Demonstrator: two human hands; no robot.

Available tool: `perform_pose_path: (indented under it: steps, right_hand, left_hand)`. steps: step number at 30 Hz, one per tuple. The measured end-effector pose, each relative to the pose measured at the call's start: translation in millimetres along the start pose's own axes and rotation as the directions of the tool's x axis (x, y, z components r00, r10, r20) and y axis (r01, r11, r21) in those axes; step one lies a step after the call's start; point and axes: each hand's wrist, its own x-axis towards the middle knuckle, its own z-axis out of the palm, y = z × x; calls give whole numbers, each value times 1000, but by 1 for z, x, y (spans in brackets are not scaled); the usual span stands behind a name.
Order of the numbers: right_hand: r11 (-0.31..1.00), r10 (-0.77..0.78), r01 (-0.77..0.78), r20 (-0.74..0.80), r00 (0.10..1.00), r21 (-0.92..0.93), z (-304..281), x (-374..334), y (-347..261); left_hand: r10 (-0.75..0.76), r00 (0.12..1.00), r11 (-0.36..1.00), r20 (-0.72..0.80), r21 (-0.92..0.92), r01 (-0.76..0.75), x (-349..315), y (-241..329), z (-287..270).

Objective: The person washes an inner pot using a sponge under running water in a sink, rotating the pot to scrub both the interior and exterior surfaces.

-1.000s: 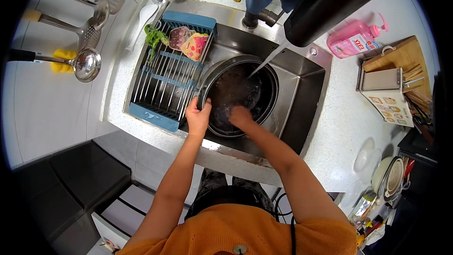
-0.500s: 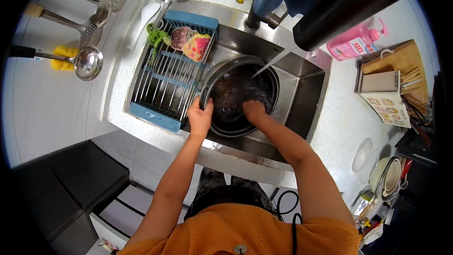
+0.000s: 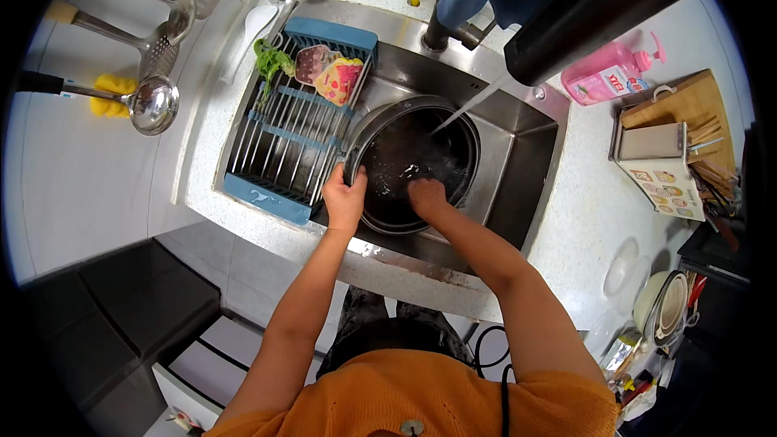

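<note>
A round, dark-walled pot (image 3: 465,131) with water in it sits in the steel sink (image 3: 518,125). A stream of water (image 3: 477,101) falls into it from the upper right. My left hand (image 3: 344,198) is closed on the pot's left rim, thumb inside and fingers outside. Inside the pot, my right hand (image 3: 427,197) is curled with its knuckles up, low near the water. Its fingertips are hidden, and whatever they hold cannot be made out.
Left of the pot, a blue-ended drying rack (image 3: 267,198) spans the sink, carrying green leaves (image 3: 271,65) and two colourful sponges (image 3: 338,81). A black cylinder (image 3: 599,16) overhangs the back right. Beyond stand a pink pump bottle (image 3: 603,73) and a chopstick holder (image 3: 651,146).
My right hand has shifted slightly left and toward me inside the pot. My left hand keeps its hold on the rim, and the water still runs.
</note>
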Motion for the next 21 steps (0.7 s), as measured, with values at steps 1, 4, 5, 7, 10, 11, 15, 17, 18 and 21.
perform_pose_path:
  steps: [1, 4, 5, 7, 10, 11, 15, 17, 18, 21]
  right_hand:
    - [999, 24, -25, 22, 999, 23, -2, 0, -2]
    - [965, 75, -98, 104, 992, 242, -5, 4, -19]
    - [904, 72, -124, 140, 988, 409, -5, 7, -29]
    - [778, 29, -139, 186, 982, 612, -9, 6, -34]
    - [842, 32, -111, 157, 987, 528, -10, -1, -19]
    - [940, 89, -113, 89, 992, 322, -3, 3, -9]
    - [977, -118, 114, -14, 993, -182, -19, 11, 35]
    - [954, -157, 129, -85, 984, -270, -11, 13, 39]
    - [940, -178, 133, -119, 977, -314, -8, 13, 41]
    - [997, -74, 74, -1, 997, 2, -28, -6, 12]
  left_hand:
    - [0, 1000, 1000, 1, -4, 0, 0, 1, 0]
    - [-4, 1000, 1000, -5, 15, 4, -4, 2, 1]
    - [-5, 1000, 1000, -8, 27, 5, -5, 2, 1]
    - [-11, 1000, 1000, -3, 3, 11, -5, -1, 2]
    - [-18, 1000, 1000, 4, 2, 18, -6, 0, 0]
    - [-14, 1000, 1000, 11, 5, 14, -4, 3, -1]
    - [40, 999, 999, 18, 26, -41, -2, -1, -3]
    - [59, 998, 998, 8, 21, -59, 0, 0, -1]
    - [57, 998, 998, 12, 12, -57, 0, 0, 0]
    - [20, 1000, 999, 9, 42, -20, -2, 9, -1]
